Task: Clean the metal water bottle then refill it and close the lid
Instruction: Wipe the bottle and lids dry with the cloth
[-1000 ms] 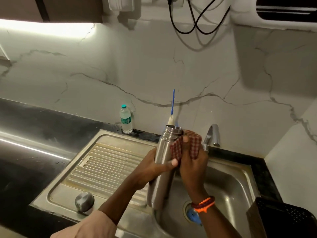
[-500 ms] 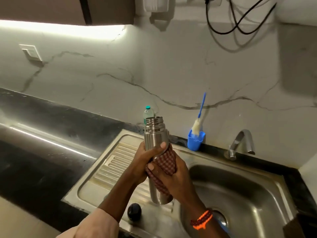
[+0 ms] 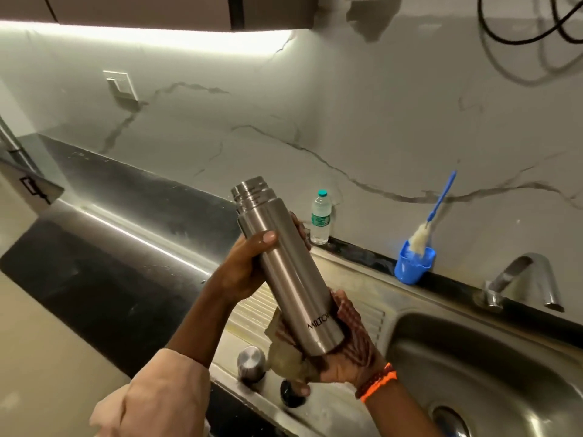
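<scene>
Hands both on the metal water bottle [image 3: 284, 272], held tilted above the sink drainboard [image 3: 356, 310]. Left hand [image 3: 244, 269] grips the upper body, steadying it; right hand [image 3: 345, 351] cups the base through a checked cloth [image 3: 350, 323], probably to dry it. Mouth uncapped. Steel cap [image 3: 251, 361] waits on the drainboard; refill not yet done.

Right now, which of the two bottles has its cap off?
The tall steel bottle held in both hands: its threaded neck is bare. The small clear plastic bottle by the wall keeps its teal cap.
</scene>
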